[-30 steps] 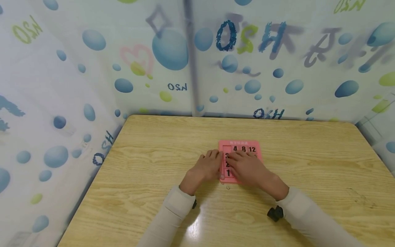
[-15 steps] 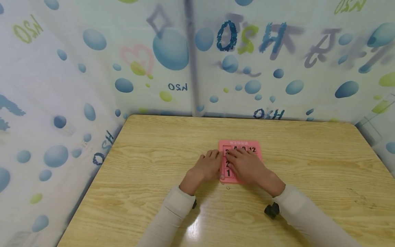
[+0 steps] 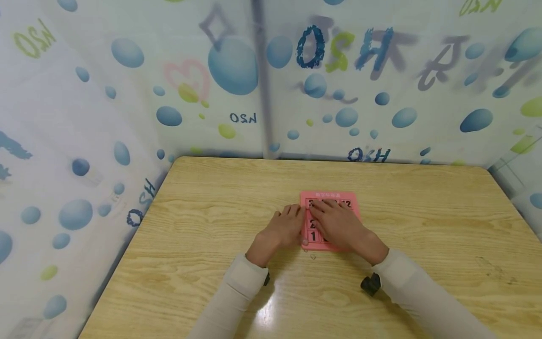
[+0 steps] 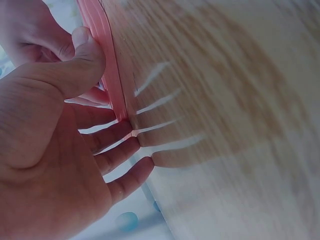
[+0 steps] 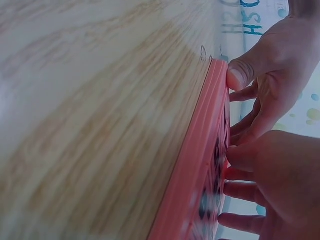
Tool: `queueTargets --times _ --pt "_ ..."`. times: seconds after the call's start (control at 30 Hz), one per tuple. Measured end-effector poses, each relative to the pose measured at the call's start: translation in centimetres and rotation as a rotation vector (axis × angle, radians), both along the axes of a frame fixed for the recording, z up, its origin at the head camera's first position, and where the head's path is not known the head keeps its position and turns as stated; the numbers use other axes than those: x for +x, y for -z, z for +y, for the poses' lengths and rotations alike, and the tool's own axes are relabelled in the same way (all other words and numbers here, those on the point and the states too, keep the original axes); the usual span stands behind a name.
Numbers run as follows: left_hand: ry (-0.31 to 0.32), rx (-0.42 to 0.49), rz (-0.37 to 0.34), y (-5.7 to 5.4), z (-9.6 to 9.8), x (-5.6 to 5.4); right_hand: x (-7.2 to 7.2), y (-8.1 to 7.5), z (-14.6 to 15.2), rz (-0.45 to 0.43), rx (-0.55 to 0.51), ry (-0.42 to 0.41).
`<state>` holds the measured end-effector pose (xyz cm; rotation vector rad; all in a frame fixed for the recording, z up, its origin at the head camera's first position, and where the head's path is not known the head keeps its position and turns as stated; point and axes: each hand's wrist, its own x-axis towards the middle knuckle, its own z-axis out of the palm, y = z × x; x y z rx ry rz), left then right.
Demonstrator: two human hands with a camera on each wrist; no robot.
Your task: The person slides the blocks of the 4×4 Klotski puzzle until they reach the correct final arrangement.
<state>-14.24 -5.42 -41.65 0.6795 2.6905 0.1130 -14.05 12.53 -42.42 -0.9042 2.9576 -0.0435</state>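
A pink sliding number puzzle [image 3: 314, 245] lies flat on the wooden table, its black-numbered tiles partly covered by my right hand. Tile 1 [image 3: 313, 236] is visible near its lower left corner, and part of tile 3 sits at the top left. My left hand [image 3: 282, 228] rests along the puzzle's left edge. In the left wrist view its thumb [image 4: 87, 52] touches the pink frame [image 4: 107, 55], and the extended fingers meet the tabletop beside it. My right hand [image 3: 340, 227] lies over the tiles, fingertips touching them, fingers fairly straight in the right wrist view.
The wooden table [image 3: 211, 197] extends around the puzzle on all sides. Behind it and to the left hangs a white curtain [image 3: 190, 132] printed with blue and green drops. A small clear ring-like bit [image 3: 313, 257] lies just in front of the puzzle.
Tile 3 has slid away from me into the top left corner, which was a gap. My right hand has shifted slightly left and away from me; the left hand has stayed put.
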Motion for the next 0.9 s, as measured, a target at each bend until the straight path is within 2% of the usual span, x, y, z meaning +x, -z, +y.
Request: queueTargets --times 0.47,0.8,0.9 --pt "-0.005 0.022 -0.003 -0.1 -0.1 0.1 0.1 0.1 0.6 0.004 -0.003 -0.025" --pt "-0.004 0.035 0.001 0.0 -0.1 0.1 1.5 -0.3 0.9 0.093 -0.041 -0.120" --pt "-0.007 0.037 0.000 0.0 -0.1 0.1 2.0 -0.5 0.8 0.095 -0.050 -0.135"
